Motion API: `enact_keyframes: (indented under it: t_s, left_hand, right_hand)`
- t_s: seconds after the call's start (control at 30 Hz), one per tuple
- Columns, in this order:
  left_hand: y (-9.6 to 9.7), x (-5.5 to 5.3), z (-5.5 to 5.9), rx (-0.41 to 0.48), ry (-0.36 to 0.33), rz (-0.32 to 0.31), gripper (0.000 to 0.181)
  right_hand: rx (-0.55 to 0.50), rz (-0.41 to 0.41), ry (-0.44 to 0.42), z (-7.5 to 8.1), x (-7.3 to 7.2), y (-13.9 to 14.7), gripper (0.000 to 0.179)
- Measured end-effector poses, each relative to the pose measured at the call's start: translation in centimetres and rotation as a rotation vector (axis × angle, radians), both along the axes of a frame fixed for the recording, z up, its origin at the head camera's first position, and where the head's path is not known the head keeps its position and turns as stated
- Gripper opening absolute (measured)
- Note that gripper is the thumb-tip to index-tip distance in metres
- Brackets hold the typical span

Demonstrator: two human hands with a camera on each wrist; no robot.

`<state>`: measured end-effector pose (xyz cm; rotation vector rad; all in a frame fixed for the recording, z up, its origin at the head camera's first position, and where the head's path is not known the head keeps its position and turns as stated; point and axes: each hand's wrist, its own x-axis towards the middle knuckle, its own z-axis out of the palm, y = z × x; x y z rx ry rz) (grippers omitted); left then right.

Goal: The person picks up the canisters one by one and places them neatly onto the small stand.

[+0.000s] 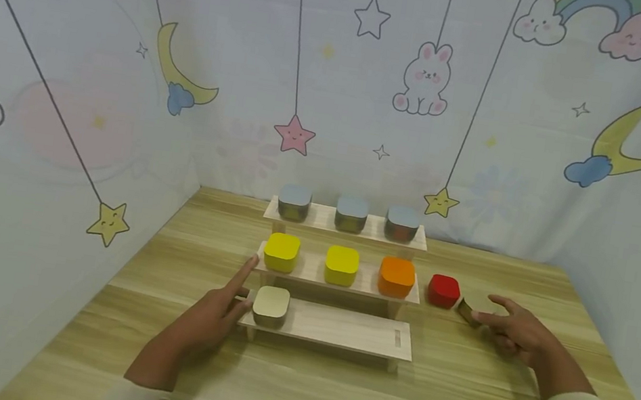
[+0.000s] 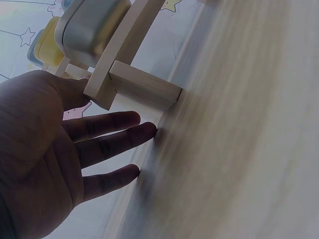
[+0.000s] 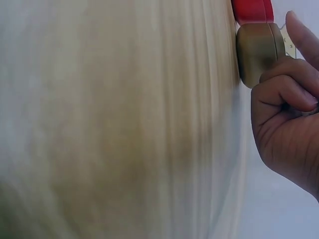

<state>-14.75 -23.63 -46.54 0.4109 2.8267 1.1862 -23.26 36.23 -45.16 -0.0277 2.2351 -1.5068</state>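
Note:
At the left end of a three-tier wooden shelf [image 1: 340, 326], my left hand [image 1: 216, 312] is spread. Its index fingertip is at the middle tier and its thumb by the lower one; other fingers stretch out straight in the left wrist view. Nearest to it is a cream box [image 1: 271, 306] with rounded corners. On the right, my right hand [image 1: 517, 330] has one digit against a small brown box [image 3: 256, 55] standing on the table. Another digit points away, and further fingers curl in the right wrist view. Whether they pinch the box is hidden. A red box [image 1: 444, 290] stands beside it.
Two yellow boxes [image 1: 281, 253] and an orange box [image 1: 396, 277] stand on the middle tier. Three grey-topped boxes [image 1: 351, 214] line the top tier. The wooden table [image 1: 329, 399] lies between white cloths [image 1: 347, 94] printed with stars, moons and rabbits.

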Motion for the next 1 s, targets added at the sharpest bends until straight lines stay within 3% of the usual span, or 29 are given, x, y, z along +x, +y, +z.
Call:
enact_keyframes:
  t_s: [0.67, 1.0]
  left_hand:
    - [-0.12, 0.06, 0.07, -0.002, -0.008, 0.007, 0.084]
    - [-0.12, -0.05, 0.01, 0.0, -0.009, 0.003, 0.085]
  right_hand:
    - [0.034, -0.036, -0.021, -0.47, -0.18, -0.66, 0.105]
    - [-0.113, -0.033, -0.073, -0.34, -0.07, -0.06, 0.105]
